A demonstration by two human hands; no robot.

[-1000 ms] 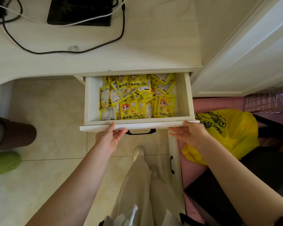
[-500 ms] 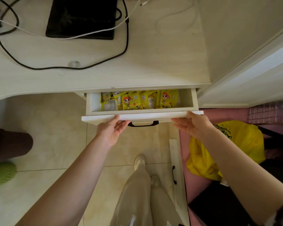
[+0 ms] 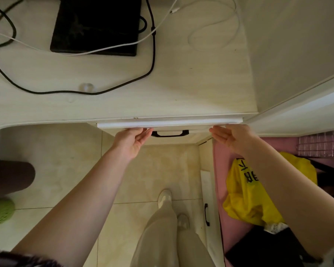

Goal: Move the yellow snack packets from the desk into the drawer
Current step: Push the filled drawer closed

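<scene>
The white drawer point(image 3: 170, 124) sits pushed in under the desk point(image 3: 181, 89), only its front edge and black handle point(image 3: 169, 133) showing. The yellow snack packets are hidden inside it; none lie on the desk. My left hand point(image 3: 132, 140) rests flat against the drawer front just left of the handle, fingers together and pointing up, holding nothing. My right hand point(image 3: 230, 138) presses the drawer's right end, palm open, fingers extended, also holding nothing.
On the desk lie a black flat device point(image 3: 96, 26), a black cable point(image 3: 66, 91) and a white cable point(image 3: 210, 35). A yellow plastic bag point(image 3: 247, 193) lies on pink bedding at right. A lower drawer handle point(image 3: 206, 214) and my legs point(image 3: 162, 228) are below.
The drawer slid from wide open, with the packets showing, to fully pushed in. Both hands followed its front edge toward the desk.
</scene>
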